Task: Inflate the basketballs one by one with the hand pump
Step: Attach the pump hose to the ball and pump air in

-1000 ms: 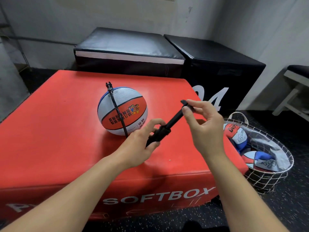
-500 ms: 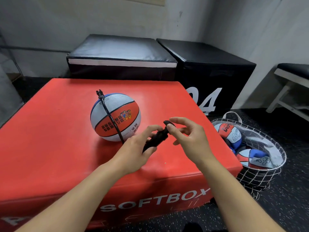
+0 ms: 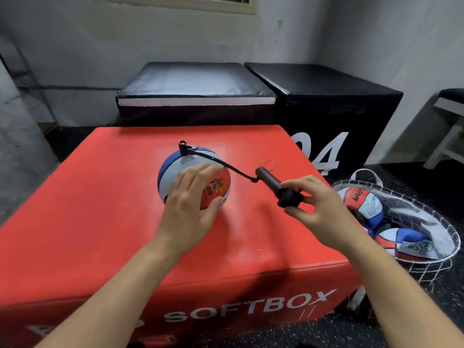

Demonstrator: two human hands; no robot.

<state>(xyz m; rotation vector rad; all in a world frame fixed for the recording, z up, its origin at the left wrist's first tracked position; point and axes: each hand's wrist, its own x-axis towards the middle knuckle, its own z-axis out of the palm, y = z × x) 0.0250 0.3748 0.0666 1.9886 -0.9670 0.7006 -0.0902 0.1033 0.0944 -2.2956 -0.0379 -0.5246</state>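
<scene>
Beside the red box (image 3: 100, 222), a wire basket (image 3: 449, 237) holds limp balls (image 3: 364, 202). On the box, left hand (image 3: 190, 209) spreads over the basketball (image 3: 175, 167), partly hiding it; right hand (image 3: 319, 209) pinches the pump (image 3: 272, 180).

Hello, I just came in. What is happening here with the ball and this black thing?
A person is pumping up a basketball that sits on a red soft box. The left hand rests on the ball and steadies it. The right hand pinches the handle end of a black hand pump. The pump's hose runs to the top of the ball. More balls, which look flat, lie in a wire basket on the floor at the right.
</scene>
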